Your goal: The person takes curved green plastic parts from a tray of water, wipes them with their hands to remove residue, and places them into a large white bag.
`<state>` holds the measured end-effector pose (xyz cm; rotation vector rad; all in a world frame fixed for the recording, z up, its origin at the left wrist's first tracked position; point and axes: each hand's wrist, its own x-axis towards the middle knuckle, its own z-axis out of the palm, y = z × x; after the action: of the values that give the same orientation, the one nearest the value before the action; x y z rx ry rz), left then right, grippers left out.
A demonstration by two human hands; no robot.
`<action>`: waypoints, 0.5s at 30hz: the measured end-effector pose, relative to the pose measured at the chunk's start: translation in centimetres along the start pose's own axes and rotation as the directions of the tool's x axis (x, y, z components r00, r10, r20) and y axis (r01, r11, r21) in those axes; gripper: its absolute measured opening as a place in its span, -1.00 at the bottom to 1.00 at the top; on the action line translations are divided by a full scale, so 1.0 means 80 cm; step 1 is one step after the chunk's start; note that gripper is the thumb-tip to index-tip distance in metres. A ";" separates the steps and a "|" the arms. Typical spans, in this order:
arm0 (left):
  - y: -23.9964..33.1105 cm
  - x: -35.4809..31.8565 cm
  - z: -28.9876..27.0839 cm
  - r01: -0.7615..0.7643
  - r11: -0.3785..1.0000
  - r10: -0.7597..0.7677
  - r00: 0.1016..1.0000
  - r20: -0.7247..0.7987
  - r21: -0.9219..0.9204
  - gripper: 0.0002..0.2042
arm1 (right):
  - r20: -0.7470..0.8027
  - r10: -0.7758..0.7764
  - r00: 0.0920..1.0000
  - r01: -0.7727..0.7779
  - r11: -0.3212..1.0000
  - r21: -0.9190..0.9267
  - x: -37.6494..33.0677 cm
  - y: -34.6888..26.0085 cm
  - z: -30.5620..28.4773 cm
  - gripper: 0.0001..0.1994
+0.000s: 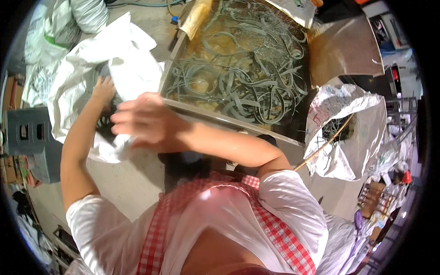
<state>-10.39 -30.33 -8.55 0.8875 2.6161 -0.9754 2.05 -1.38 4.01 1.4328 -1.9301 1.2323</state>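
Note:
A large white woven sack (133, 75) stands at the left with its mouth open; dark grey material shows inside, too shaded to make out. Into this mouth reaches my left hand (105, 90), its fingers extended against the inner side and nothing visible held. Over the sack's near right edge is my right hand (151, 123), fingers apart and smeared by motion, holding nothing I can see. Ahead, a metal-rimmed tub (215, 114) contains brownish water and many long, curled grey-green strips (256, 85), tangled mostly toward the near right.
Right of the tub stands another white sack (343, 160) with thin strands inside and a thin stick (323, 153) leaning across it. A brown panel (343, 50) rises at the tub's right side. Dark plastic crates (30, 130) sit far left. Full bags (89, 16) stand behind.

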 end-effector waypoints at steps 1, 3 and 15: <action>-0.001 -0.015 -0.038 -0.030 0.997 0.026 0.997 -0.066 -0.073 -0.43 | -0.038 0.097 0.995 -0.099 0.993 -0.062 -0.025 0.011 -0.013 -0.48; -0.012 -0.056 -0.129 0.027 0.917 -0.080 0.990 -0.117 -0.398 -0.46 | -0.106 0.277 0.955 -0.243 0.936 0.255 -0.090 0.046 -0.060 -0.55; 0.311 0.162 -0.118 -0.142 -0.301 -0.300 0.953 -0.048 -0.943 -0.81 | 0.452 0.852 0.264 -0.788 0.461 -0.408 -0.278 0.181 -0.097 -0.79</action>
<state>-5.56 -3.24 -19.42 0.2077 2.3220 1.5942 -4.21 17.88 -14.80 0.6818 -3.4438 1.0056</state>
